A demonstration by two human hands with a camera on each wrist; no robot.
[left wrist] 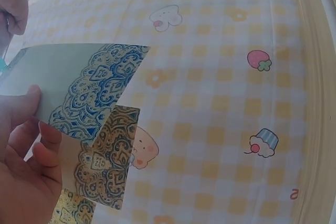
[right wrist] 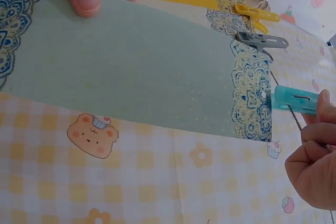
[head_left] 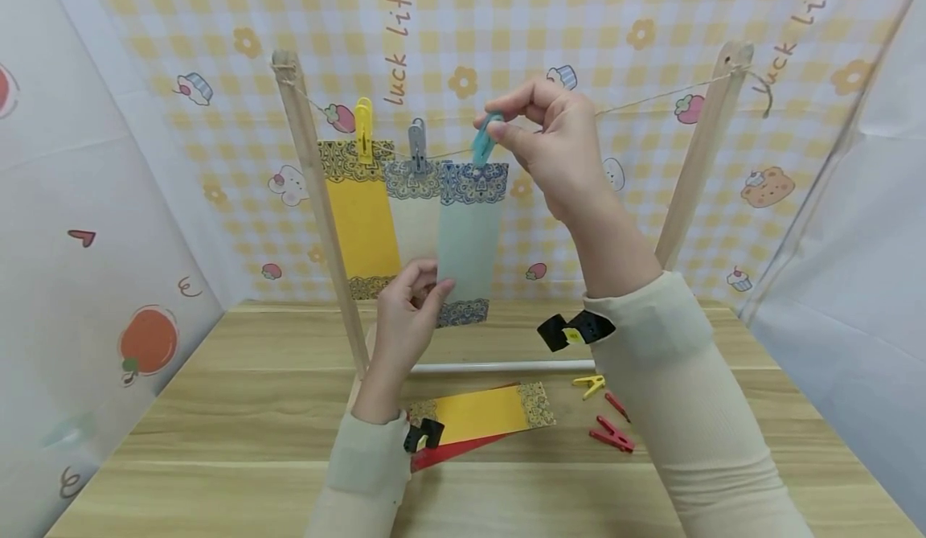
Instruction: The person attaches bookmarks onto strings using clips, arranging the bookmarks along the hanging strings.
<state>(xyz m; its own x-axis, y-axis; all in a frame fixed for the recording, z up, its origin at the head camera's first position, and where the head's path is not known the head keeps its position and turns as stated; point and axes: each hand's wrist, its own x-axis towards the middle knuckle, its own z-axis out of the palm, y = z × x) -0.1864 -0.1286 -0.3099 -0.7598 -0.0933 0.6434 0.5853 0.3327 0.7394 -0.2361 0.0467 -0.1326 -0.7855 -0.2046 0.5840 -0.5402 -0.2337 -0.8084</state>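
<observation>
A pale green card [head_left: 469,240] with blue patterned bands at both ends hangs upright at the string. My left hand [head_left: 408,317] pinches its left edge low down between thumb and fingers. Up at the string, my right hand [head_left: 553,140] pinches a teal clothespin [head_left: 483,140], whose tip meets the card's top edge; the right wrist view shows this teal clothespin [right wrist: 295,99] right at the patterned end. Left of it, a grey clothespin [head_left: 417,145] holds a cream card [head_left: 414,220], partly hidden behind the green one. Farther left, a yellow clothespin [head_left: 364,132] holds a yellow card [head_left: 364,228].
The string [head_left: 644,102] runs between two wooden posts, left [head_left: 318,192] and right [head_left: 698,152]. A white bar [head_left: 506,367] crosses low between them. On the table lie another yellow card [head_left: 481,416] over a red card [head_left: 463,448], a yellow clothespin [head_left: 591,385] and red clothespins [head_left: 613,435].
</observation>
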